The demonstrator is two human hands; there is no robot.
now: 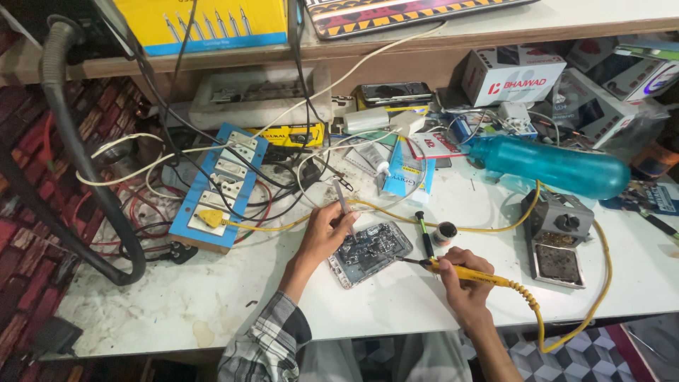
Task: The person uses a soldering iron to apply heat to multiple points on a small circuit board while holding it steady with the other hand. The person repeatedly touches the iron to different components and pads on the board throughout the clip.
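Phone's opened up (369, 253) dead centre of the surface (396, 297), left hand (324, 237) pinching tweezers (344, 201) at its 11 o'clock, right hand (463, 277) gripping the yellow soldering iron (470, 274) at 3 o'clock, tip on the board, so looks mid-solder with reassembly left.

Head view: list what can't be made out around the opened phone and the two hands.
- Opened phone: board parts too small to tell apart; its left end is hidden under the left hand.
- Soldering iron: the grip is covered by the right hand; whether the tip touches the board is too fine to see.
- Tweezers: lower tips hidden behind the left hand's fingers.
- Yellow cable: dips below the table edge.
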